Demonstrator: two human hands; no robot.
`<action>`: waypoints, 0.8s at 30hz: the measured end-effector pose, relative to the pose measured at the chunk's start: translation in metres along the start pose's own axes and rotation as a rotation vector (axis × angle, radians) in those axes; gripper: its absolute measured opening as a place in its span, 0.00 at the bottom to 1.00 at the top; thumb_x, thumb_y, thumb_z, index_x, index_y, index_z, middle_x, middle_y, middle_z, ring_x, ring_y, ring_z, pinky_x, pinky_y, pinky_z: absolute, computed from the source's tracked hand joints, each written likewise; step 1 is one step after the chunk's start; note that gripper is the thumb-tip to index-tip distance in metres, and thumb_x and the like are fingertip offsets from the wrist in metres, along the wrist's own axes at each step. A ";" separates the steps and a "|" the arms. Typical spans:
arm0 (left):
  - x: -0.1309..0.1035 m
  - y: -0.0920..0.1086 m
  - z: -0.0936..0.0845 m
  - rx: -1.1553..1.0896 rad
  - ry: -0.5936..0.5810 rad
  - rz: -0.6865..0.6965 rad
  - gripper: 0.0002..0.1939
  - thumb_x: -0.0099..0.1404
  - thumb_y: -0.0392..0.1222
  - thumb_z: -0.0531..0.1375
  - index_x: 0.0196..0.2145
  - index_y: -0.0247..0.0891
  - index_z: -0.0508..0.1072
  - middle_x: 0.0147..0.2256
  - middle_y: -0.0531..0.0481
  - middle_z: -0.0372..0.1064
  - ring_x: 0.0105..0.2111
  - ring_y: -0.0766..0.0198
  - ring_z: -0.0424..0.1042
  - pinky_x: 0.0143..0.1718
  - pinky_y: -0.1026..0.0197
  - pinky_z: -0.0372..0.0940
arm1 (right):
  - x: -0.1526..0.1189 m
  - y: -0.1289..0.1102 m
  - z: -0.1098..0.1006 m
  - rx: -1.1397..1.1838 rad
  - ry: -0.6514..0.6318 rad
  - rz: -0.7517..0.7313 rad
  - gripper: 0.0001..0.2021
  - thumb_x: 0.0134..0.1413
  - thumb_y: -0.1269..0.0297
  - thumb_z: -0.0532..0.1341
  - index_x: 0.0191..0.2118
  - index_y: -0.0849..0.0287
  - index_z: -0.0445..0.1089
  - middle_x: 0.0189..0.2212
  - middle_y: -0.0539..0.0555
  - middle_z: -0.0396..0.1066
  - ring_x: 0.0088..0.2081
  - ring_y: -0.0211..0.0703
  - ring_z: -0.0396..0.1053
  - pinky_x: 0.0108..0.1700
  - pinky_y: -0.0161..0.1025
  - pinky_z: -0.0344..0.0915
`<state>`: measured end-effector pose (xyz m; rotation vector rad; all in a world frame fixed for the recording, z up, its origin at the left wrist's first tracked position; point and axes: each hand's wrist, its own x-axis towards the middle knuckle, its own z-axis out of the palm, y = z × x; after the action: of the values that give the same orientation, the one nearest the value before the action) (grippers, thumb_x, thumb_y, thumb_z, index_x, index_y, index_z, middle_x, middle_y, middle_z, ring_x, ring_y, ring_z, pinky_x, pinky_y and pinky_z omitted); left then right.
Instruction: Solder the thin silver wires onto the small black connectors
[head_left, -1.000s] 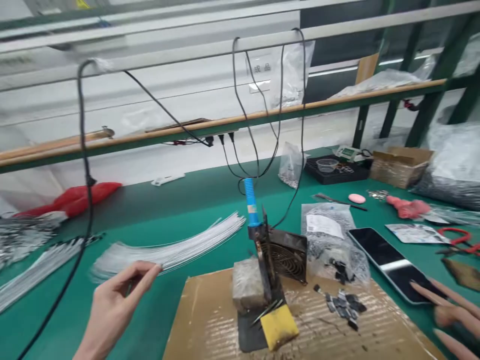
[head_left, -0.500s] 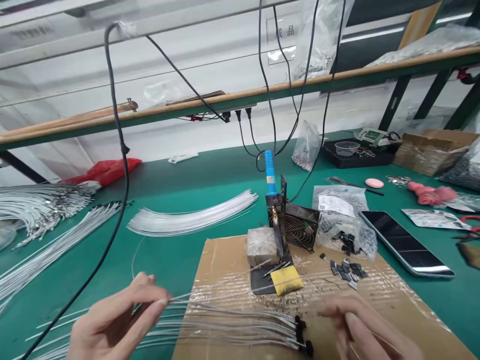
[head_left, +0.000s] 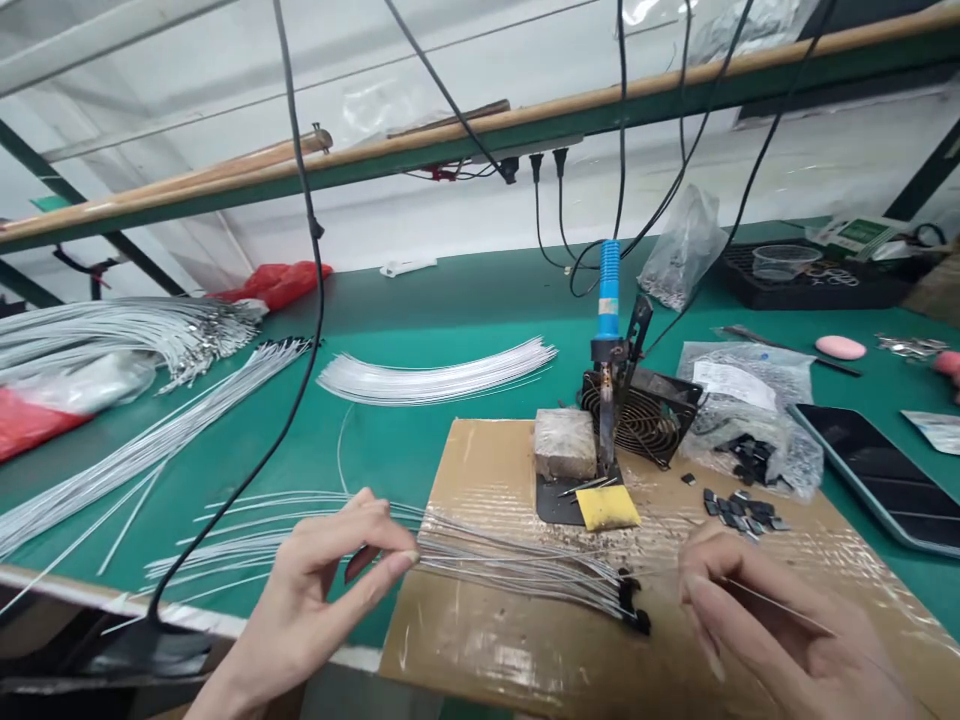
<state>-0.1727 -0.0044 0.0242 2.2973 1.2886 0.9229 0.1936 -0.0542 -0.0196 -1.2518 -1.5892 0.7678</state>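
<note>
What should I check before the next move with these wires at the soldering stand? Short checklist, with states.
1. Left hand pinches the wire bundle: ok.
2. Right hand holds a single thin wire: ok.
3. Bundle's black tips lie on the cardboard: ok.
4. Soldering iron parked upright in its stand, apart from both hands: ok.
5. Iron hot: cannot tell.
6. Hanging black cable crosses the wires near the left hand: not ok.

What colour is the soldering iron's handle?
Bright blue: the soldering iron's handle stands upright in its holder; head view shows it best.
</note>
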 end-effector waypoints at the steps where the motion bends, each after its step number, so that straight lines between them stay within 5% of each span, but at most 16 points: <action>1: -0.001 0.001 0.000 -0.003 -0.004 0.004 0.11 0.68 0.32 0.61 0.30 0.45 0.77 0.25 0.61 0.73 0.25 0.65 0.70 0.57 0.59 0.61 | 0.001 0.004 -0.002 -0.005 0.009 -0.004 0.15 0.69 0.55 0.62 0.29 0.50 0.71 0.24 0.48 0.68 0.24 0.39 0.69 0.23 0.29 0.69; 9: -0.004 0.003 -0.002 -0.042 0.006 0.028 0.12 0.66 0.30 0.61 0.31 0.48 0.76 0.26 0.65 0.72 0.25 0.68 0.69 0.60 0.68 0.56 | -0.002 -0.010 0.015 0.181 0.032 0.304 0.20 0.66 0.44 0.62 0.28 0.52 0.68 0.23 0.45 0.63 0.24 0.36 0.62 0.26 0.31 0.60; 17: -0.004 -0.005 -0.001 -0.016 -0.056 0.028 0.11 0.67 0.31 0.62 0.32 0.48 0.76 0.26 0.64 0.73 0.26 0.67 0.71 0.60 0.66 0.56 | -0.005 -0.018 0.016 0.203 0.054 0.227 0.18 0.65 0.48 0.65 0.25 0.51 0.71 0.22 0.47 0.63 0.24 0.40 0.58 0.26 0.38 0.52; 24: 0.002 0.009 0.002 -0.003 -0.150 0.047 0.10 0.70 0.32 0.61 0.33 0.46 0.76 0.28 0.62 0.76 0.27 0.64 0.72 0.48 0.61 0.61 | -0.008 -0.018 0.026 0.257 0.062 0.179 0.17 0.64 0.51 0.67 0.25 0.51 0.71 0.23 0.48 0.67 0.27 0.43 0.64 0.31 0.40 0.56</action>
<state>-0.1649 -0.0079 0.0285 2.3542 1.1748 0.7503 0.1629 -0.0652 -0.0156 -1.2262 -1.2946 1.0026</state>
